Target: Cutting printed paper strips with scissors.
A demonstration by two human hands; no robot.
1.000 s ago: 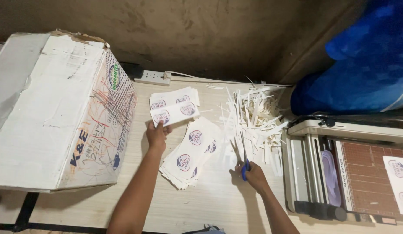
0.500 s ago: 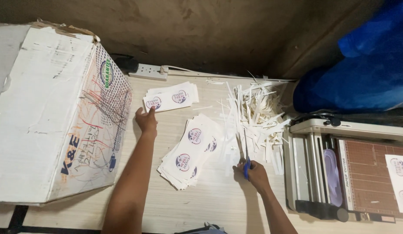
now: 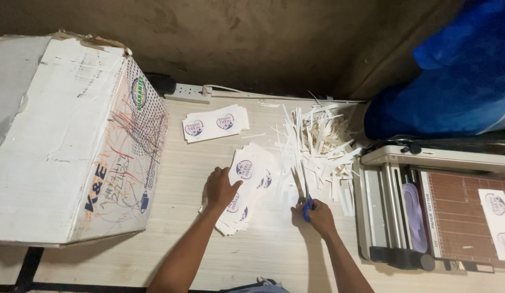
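Head view: left hand point(image 3: 221, 188) lies flat, fingers spread, on the fanned stack of printed labels point(image 3: 247, 184) at mid-table point(image 3: 171, 239). Right hand point(image 3: 317, 214), fingers curled, grips blue-handled scissors point(image 3: 306, 194) just beside paper offcuts point(image 3: 317, 146).

Single head-worn view, steeply down from above onto the wooden table point(image 3: 171, 228), moderately near.
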